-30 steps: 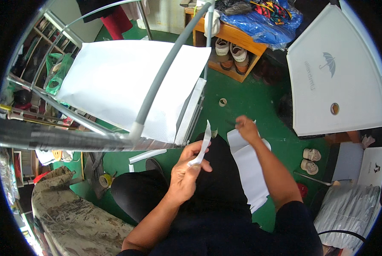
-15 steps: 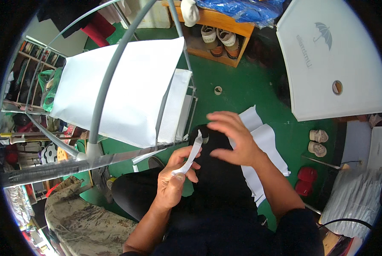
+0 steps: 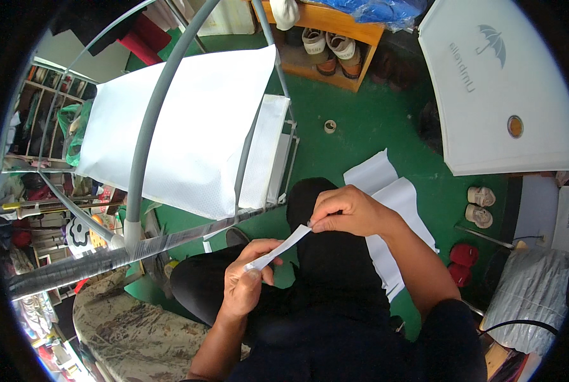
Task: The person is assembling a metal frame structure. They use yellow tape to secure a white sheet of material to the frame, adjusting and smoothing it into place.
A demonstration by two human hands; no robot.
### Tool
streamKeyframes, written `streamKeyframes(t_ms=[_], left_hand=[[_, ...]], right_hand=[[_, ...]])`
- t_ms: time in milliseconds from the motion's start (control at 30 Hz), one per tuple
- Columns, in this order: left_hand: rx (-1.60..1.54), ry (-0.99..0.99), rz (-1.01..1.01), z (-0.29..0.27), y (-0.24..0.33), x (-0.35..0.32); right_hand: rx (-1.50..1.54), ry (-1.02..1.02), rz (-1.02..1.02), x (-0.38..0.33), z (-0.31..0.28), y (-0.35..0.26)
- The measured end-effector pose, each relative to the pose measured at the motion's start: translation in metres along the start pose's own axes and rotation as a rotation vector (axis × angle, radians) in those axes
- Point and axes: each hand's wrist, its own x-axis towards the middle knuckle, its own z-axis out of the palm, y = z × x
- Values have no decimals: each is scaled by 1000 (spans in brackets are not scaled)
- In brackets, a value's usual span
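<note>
A narrow white strip point(image 3: 283, 247) is stretched on a slant above my lap. Its lower end is pinched between thumb and fingers of my left hand point(image 3: 246, 275). At the upper end, the fingertips of my right hand point(image 3: 348, 211) close on the strip's tip. Whether the strip is paper, tape or plastic I cannot tell. Beyond my left hand is a grey tube frame point(image 3: 145, 140), with a large white sheet point(image 3: 186, 127) on it. White sheets point(image 3: 400, 207) lie on the floor beside my right forearm.
A roll of tape point(image 3: 330, 126) lies on the green floor point(image 3: 360, 118). Shoes stand in a wooden shelf point(image 3: 354, 83) at the back. A big white panel point(image 3: 497, 114) fills the far right, near beige shoes point(image 3: 479, 207) and a plastic-wrapped bundle point(image 3: 529, 299). Camouflage cloth point(image 3: 138, 325) lies at left.
My right hand has come down from an open, spread pose and now pinches the strip's upper end. The strip has gone from curved to nearly straight. My left hand keeps its hold.
</note>
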Motion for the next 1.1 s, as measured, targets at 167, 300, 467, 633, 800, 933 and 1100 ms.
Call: streamKeyframes(t_ms=[167, 300, 467, 633, 800, 933, 1100], left_hand=[[16, 15, -14, -5, -5, -14], [58, 38, -22, -6, -3, -24], [-22, 119, -18, -7, -1, -39], [-128, 351, -86, -29, -6, -62], [-196, 412, -323, -25, -13, -55], [-576, 381, -409, -14, -16, -40], [-730, 522, -499, -12, -40, -35]], right_hand=[[70, -43, 69, 6, -3, 2], [143, 22, 92, 8, -3, 6], [373, 289, 138, 12, -1, 23], [487, 768, 141, 22, -28, 15], [125, 773, -103, 58, -21, -39], [-237, 732, -272, 86, -19, -67], [-311, 641, -252, 110, -21, -91]])
